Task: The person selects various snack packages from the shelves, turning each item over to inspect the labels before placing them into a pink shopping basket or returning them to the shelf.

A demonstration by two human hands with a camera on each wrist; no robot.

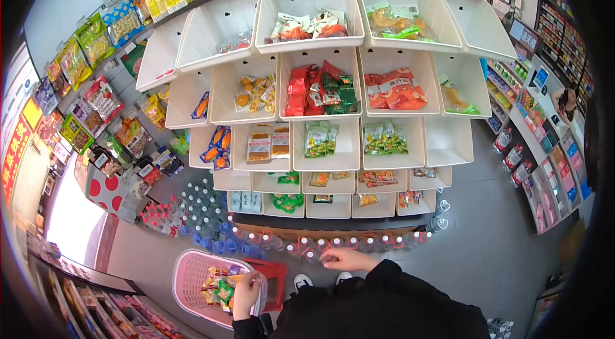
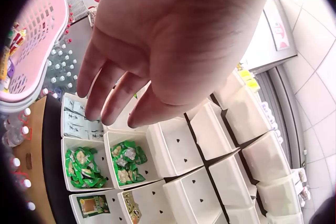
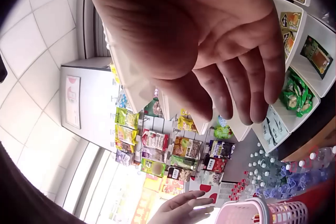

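Observation:
My left hand [image 1: 246, 293] hovers over the near rim of a pink shopping basket [image 1: 189, 273] on the floor, fingers relaxed and holding nothing. Several snack packs [image 1: 218, 288] lie in the basket. The left wrist view shows the same hand [image 2: 113, 113] empty, fingers hanging loose, with the basket [image 2: 31, 40] at the upper left. My right hand [image 1: 346, 259] is stretched out low, in front of the row of red-labelled water bottles [image 1: 333, 243] at the foot of the shelf. In the right wrist view its palm and fingers [image 3: 236, 108] are spread and empty.
A tall rack of white bins [image 1: 320, 153] with snack packets stands in front of me. Blue-capped bottles [image 1: 205, 211] crowd the floor to its left. Hanging snack bags [image 1: 96, 102] line the left wall. A drinks and goods shelf [image 1: 544, 166] runs along the right.

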